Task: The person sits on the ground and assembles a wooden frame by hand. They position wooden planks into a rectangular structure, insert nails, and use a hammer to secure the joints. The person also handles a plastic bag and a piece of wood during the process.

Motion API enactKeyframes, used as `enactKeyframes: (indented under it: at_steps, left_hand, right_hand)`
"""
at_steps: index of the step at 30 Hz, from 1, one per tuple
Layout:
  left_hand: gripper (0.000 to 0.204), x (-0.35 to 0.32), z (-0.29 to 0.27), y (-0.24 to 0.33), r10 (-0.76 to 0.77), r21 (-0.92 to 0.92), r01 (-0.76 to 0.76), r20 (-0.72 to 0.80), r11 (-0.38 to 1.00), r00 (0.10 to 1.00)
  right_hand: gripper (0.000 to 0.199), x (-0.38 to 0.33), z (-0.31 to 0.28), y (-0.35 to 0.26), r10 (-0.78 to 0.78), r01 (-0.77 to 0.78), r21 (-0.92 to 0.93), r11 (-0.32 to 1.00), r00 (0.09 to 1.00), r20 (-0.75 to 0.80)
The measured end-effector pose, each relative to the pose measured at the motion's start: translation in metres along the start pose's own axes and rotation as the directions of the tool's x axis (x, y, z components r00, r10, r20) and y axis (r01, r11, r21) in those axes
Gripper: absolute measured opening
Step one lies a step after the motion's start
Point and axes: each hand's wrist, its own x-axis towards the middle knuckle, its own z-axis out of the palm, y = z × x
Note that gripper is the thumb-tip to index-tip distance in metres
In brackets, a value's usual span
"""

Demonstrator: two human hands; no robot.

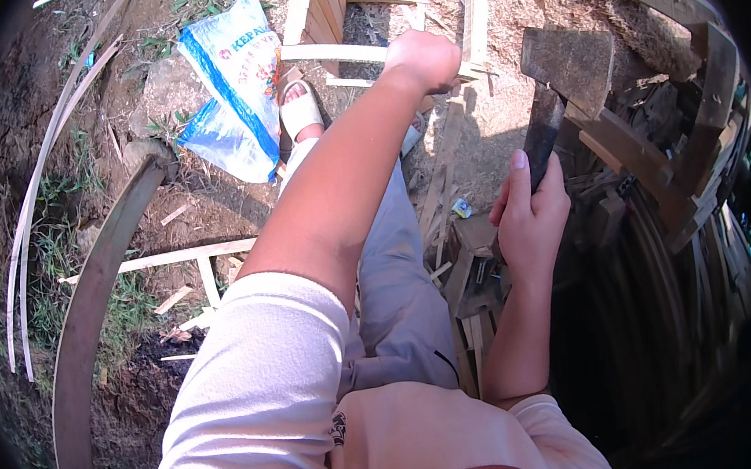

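The right hand (528, 214) is wrapped around the dark handle of a hatchet (562, 79), whose long axis runs up and slightly right, the broad head at the far end. The left hand (419, 59), clenched in a fist, rests far ahead on a pale wooden strip (335, 54), left of the blade.
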Motion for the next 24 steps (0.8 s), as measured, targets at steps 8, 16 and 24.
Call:
enactKeyframes:
  at_steps: [8,16,24]
  left_hand:
    - [0.064,-0.007,0.013,0.003,0.173,-0.014,-0.196,-0.419,0.98,0.891]
    - [0.026,-0.003,0.017,0.001,0.336,-0.082,-0.453,-0.557,0.888,0.76]
    - [0.011,0.001,0.014,0.002,0.272,-0.318,-0.461,-0.49,0.829,0.828]
  right_hand:
    - [0.026,0.008,0.0,0.095,0.261,-0.254,0.365,0.896,0.965,0.03]
    - [0.029,0.013,0.006,0.127,0.34,-0.334,0.48,0.811,0.937,0.077]
    - [0.025,0.013,-0.003,0.106,0.282,-0.304,0.439,0.845,0.952,0.117]
